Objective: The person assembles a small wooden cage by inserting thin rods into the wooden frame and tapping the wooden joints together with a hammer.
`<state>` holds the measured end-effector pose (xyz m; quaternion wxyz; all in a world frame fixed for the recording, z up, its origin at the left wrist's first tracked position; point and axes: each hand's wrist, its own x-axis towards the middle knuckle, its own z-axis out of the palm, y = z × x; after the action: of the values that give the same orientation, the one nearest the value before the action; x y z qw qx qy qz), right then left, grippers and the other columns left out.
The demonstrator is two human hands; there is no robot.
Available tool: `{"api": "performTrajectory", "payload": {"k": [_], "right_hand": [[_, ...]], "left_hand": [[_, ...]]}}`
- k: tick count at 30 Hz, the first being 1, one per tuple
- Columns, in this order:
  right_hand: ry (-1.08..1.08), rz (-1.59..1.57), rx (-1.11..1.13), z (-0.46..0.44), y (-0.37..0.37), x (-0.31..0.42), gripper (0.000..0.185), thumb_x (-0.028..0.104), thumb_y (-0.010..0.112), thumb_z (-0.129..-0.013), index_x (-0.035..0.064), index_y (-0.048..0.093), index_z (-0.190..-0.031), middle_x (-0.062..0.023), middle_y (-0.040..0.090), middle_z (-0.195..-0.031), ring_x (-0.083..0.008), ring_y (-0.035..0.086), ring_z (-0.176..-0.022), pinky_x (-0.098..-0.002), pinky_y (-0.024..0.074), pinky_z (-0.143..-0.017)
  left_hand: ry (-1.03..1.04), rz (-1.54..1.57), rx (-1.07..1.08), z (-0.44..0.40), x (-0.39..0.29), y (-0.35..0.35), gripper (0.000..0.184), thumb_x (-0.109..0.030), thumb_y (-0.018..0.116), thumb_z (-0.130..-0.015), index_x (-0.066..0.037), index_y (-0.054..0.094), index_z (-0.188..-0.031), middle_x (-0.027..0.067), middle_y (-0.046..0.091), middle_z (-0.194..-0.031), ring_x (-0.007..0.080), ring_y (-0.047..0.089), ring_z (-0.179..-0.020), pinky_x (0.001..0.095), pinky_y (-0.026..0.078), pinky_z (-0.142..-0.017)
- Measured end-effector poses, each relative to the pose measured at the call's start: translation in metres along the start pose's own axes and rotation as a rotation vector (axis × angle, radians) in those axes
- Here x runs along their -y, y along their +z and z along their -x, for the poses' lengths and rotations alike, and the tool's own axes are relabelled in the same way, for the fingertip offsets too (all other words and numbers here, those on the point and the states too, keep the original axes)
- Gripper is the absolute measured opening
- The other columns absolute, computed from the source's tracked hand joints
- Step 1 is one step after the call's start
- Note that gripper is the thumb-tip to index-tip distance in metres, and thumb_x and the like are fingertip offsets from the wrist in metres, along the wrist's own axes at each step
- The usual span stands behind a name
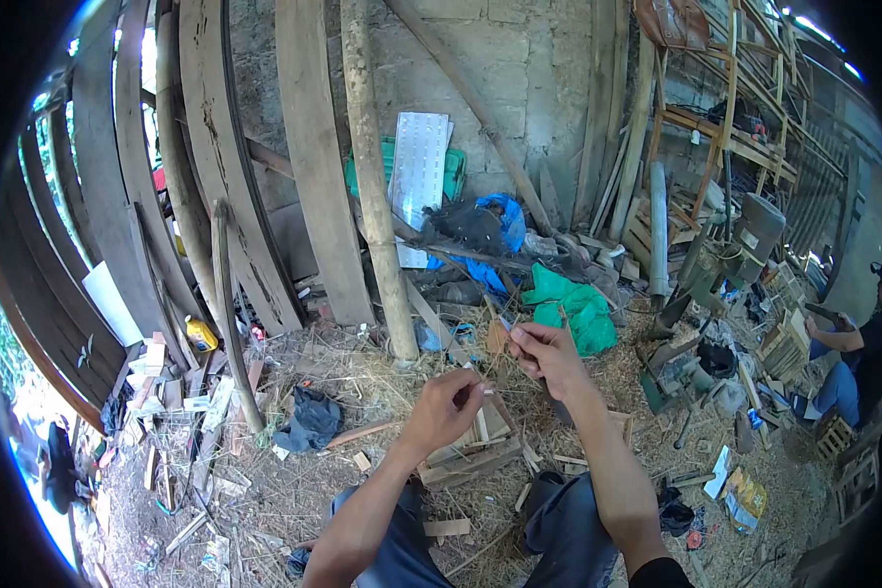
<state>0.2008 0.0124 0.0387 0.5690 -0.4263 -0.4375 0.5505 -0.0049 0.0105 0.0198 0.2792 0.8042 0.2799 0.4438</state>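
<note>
Left hand (446, 408) hovers over the left edge of the wooden box (475, 465), seemingly pinching a small pale item (488, 392), apart from my right hand (549, 359), whose hold I cannot tell, beyond the far edge, so from afar I judge this fine handling, calling for steadiness.

Both bare forearms (612, 465) stretch forward — the left hand (446, 407) nearer the body, its fingers (468, 383) curled inward, the right hand (549, 355) farther out, thumb (528, 339) drawn against bent fingers.
</note>
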Motion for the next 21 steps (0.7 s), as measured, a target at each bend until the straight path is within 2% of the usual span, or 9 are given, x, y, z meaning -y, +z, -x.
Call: {"api": "performTrajectory", "payload": {"k": [1,4,7,12,15,20,21], "right_hand": [[-0.001,0.0,0.002,0.0,0.001,-0.001,0.022,0.019,0.061,-0.093,0.0002,0.065,-0.105,0.001,0.057,-0.073,-0.0031,0.04,-0.05,-0.0193,0.0275,-0.043],[0.097,0.04,0.215,0.006,0.008,-0.001,0.02,0.017,0.059,-0.094,0.0005,0.065,-0.104,-0.0003,0.057,-0.077,-0.0034,0.039,-0.051,-0.0193,0.0285,-0.045],[0.138,0.149,0.235,0.009,0.014,-0.002,0.022,0.017,0.059,-0.094,0.0001,0.065,-0.106,-0.0003,0.057,-0.076,-0.0035,0.037,-0.05,-0.0196,0.0279,-0.046],[0.136,0.083,0.174,0.003,0.005,0.002,0.024,0.017,0.059,-0.093,-0.0033,0.065,-0.104,0.0002,0.057,-0.074,-0.0036,0.035,-0.049,-0.0197,0.0272,-0.045],[0.188,0.039,0.141,0.0,-0.003,0.003,0.027,0.02,0.06,-0.093,-0.0031,0.065,-0.106,0.0024,0.056,-0.071,-0.0023,0.038,-0.049,-0.0189,0.0272,-0.043],[0.206,0.066,0.062,-0.012,-0.016,-0.005,0.022,0.015,0.062,-0.091,-0.004,0.065,-0.1,0.0004,0.057,-0.075,-0.0033,0.036,-0.049,-0.0211,0.027,-0.042],[0.066,0.155,-0.105,-0.014,-0.021,-0.004,0.022,0.015,0.062,-0.091,-0.004,0.065,-0.1,0.0009,0.056,-0.075,-0.0033,0.036,-0.05,-0.0203,0.0266,-0.042]], "left_hand": [[0.001,-0.001,-0.002,0.0,0.001,0.0,0.012,-0.005,0.06,-0.086,0.002,0.056,-0.078,0.0096,0.053,-0.063,0.016,0.051,-0.052,0.0302,0.041,-0.051],[0.015,-0.052,-0.007,0.004,0.005,0.002,0.012,-0.006,0.06,-0.086,0.002,0.056,-0.079,0.0096,0.052,-0.061,0.0159,0.05,-0.052,0.0307,0.041,-0.05],[-0.019,-0.042,0.0,0.006,0.007,0.003,0.012,-0.006,0.06,-0.086,0.002,0.055,-0.079,0.0098,0.052,-0.061,0.0157,0.05,-0.052,0.0309,0.041,-0.05],[-0.032,-0.017,0.009,0.004,0.001,0.0,0.013,-0.007,0.062,-0.086,0.002,0.056,-0.079,0.0088,0.054,-0.062,0.0154,0.051,-0.052,0.0303,0.041,-0.05],[-0.001,-0.051,-0.013,0.004,0.005,0.005,0.013,-0.008,0.061,-0.087,0.002,0.057,-0.078,0.0081,0.054,-0.062,0.0152,0.051,-0.052,0.0305,0.041,-0.05],[-0.024,-0.042,0.01,0.002,0.002,0.006,0.014,-0.008,0.06,-0.087,0.001,0.057,-0.077,0.0091,0.053,-0.061,0.0162,0.05,-0.051,0.0317,0.04,-0.05],[-0.03,-0.038,0.043,0.004,0.001,0.006,0.014,-0.008,0.059,-0.087,0.001,0.057,-0.077,0.0094,0.052,-0.06,0.0166,0.05,-0.05,0.0319,0.04,-0.05]]}}
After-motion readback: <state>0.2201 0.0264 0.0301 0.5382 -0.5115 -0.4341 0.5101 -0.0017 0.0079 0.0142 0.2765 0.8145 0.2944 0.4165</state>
